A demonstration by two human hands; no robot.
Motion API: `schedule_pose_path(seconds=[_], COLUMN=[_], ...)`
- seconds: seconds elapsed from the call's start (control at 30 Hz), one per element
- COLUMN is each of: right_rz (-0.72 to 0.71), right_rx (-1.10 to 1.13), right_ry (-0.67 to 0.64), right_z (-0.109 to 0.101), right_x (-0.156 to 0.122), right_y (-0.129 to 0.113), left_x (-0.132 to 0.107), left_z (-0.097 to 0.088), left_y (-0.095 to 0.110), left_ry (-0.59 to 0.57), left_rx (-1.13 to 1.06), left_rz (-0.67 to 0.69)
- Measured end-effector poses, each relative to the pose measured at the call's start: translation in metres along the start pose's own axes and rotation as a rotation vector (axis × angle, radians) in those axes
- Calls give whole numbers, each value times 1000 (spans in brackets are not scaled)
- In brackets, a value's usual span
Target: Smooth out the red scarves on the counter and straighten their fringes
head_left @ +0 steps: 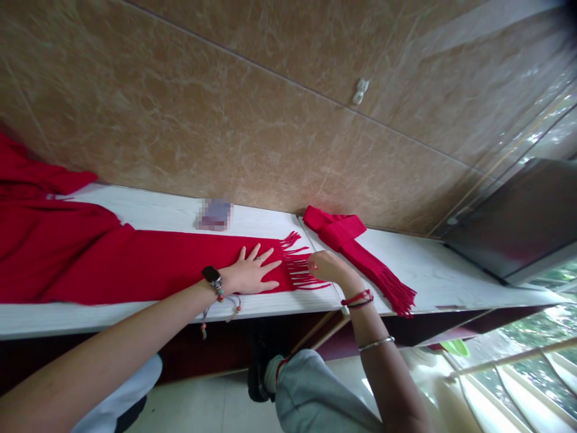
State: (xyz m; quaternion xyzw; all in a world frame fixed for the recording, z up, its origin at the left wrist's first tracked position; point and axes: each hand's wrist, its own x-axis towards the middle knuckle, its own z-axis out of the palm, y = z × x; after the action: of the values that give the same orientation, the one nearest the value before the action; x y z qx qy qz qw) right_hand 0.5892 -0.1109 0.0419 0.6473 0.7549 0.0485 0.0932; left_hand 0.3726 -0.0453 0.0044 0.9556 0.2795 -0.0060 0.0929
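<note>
A long red scarf point(171, 264) lies along the white counter, spread flat at its fringed end and rumpled towards the left. My left hand point(252, 272) rests palm down near that end, fingers spread wide. At the fringe point(300, 270), my right hand point(332, 269) is closed, with several strands running in under its curled fingers; the strand tips there are hidden. Other strands fan out loose above and below it. Just beyond my right hand lies a second red scarf point(360, 252), folded narrow, its fringe pointing towards the front edge.
A pixelated small item point(215, 214) lies at the back of the white counter point(433, 270), by the brown tiled wall point(202, 108). More red cloth point(36, 171) is heaped at the far left. A dark panel point(518, 222) stands at right, near a window with railings.
</note>
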Motion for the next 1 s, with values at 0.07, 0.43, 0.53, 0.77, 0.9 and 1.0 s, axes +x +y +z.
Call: schedule_pose_path(seconds=[0.07, 0.43, 0.53, 0.77, 0.9, 1.0], right_rz=[78, -11, 100, 431, 524, 465], right_rx=[-9, 209, 196, 144, 130, 157], right_ry=[-22, 278, 162, 106, 139, 204], right_z=[-1, -15, -10, 16, 19, 12], right_x=[-3, 56, 76, 75, 63, 69], right_y=[14, -18, -28, -3, 17, 11], left_x=[-2, 16, 21, 17, 18, 20], left_z=[-2, -14, -11, -7, -7, -5], left_y=[2, -15, -21, -24, -24, -25], left_ry=[-8, 41, 48, 16, 12, 28], left_rx=[-5, -114, -78, -92, -106, -115], left_rz=[-28, -216, -300, -304, -304, -304])
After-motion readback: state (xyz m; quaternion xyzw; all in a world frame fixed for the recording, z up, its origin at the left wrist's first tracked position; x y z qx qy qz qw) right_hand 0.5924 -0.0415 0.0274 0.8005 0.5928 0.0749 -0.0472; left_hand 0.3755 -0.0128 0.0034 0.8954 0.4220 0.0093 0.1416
